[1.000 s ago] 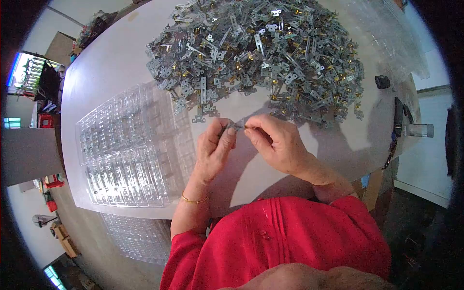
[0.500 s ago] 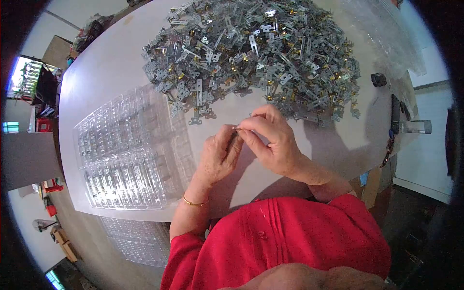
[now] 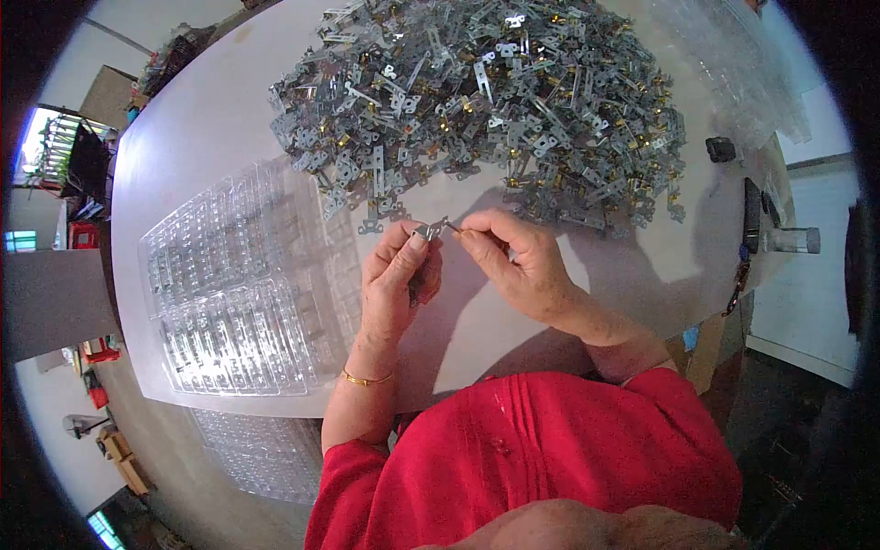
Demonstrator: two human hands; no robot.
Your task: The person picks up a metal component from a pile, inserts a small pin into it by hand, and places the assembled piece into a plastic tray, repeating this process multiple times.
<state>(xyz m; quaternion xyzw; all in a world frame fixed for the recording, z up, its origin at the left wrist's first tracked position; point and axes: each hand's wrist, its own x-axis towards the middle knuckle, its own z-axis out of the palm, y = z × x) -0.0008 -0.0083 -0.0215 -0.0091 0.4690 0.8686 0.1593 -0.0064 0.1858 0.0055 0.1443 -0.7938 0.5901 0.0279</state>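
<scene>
My left hand (image 3: 392, 280) is closed, with thumb and fingers pinching a small silver metal bracket (image 3: 429, 232) that sticks out toward the right. More dark metal seems to be tucked in the curled fingers below, mostly hidden. My right hand (image 3: 521, 261) faces it in a pinch, its fingertips at the bracket's right end on something thin and small that I cannot make out. Beyond both hands lies a large heap of similar metal brackets (image 3: 477, 110), some with brass-coloured parts.
Clear plastic blister trays (image 3: 229, 293) lie on the white table (image 3: 202, 110) at the left. More clear plastic packaging (image 3: 733, 73) is at the far right. A small black object (image 3: 720, 149) and a clear cylinder (image 3: 793, 240) are on the right side.
My left hand has turned and shifted slightly left, so the bracket now shows at its fingertips. The fingertips of my two hands, close together before, are a little further apart.
</scene>
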